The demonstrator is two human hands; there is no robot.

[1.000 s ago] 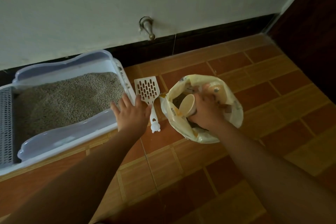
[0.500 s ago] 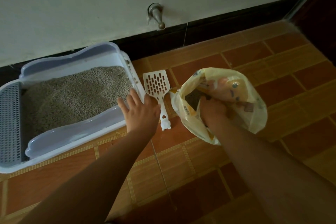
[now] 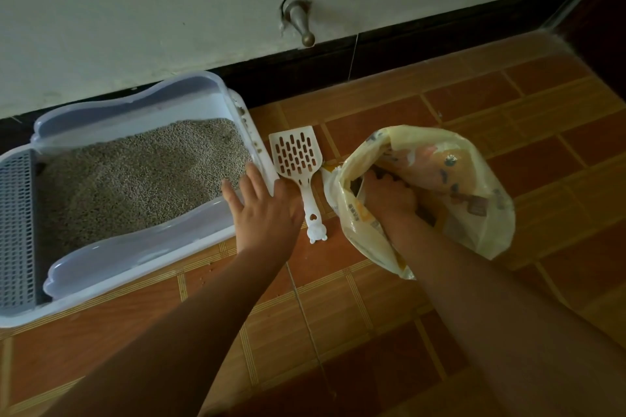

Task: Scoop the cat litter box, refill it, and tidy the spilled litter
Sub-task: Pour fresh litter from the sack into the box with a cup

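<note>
Floor (image 3: pixel 372 332): orange-brown tiles meeting a white wall (image 3: pixel 135 10) over black skirting (image 3: pixel 406 51); metal doorstop (image 3: pixel 299 22) on the wall. Litter box (image 3: pixel 135 247) sits by the skirting, grey litter (image 3: pixel 135 173) inside. White scoop (image 3: pixel 298 154) lies flat between box and yellow bag (image 3: pixel 474 173). Left grip (image 3: pixel 264 210): flat, fingers straight, resting on the box's right corner. Right grip (image 3: pixel 389 196): sunk in the bag mouth, which hides the fingers; cannot tell its hold.

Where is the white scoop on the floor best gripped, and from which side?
Grip the scoop by its thin handle, from above, near the bear-shaped end nearest you. It lies flat on the floor with the wide slotted blade pointing away, and the handle lies between the left hand and the bag.
</note>
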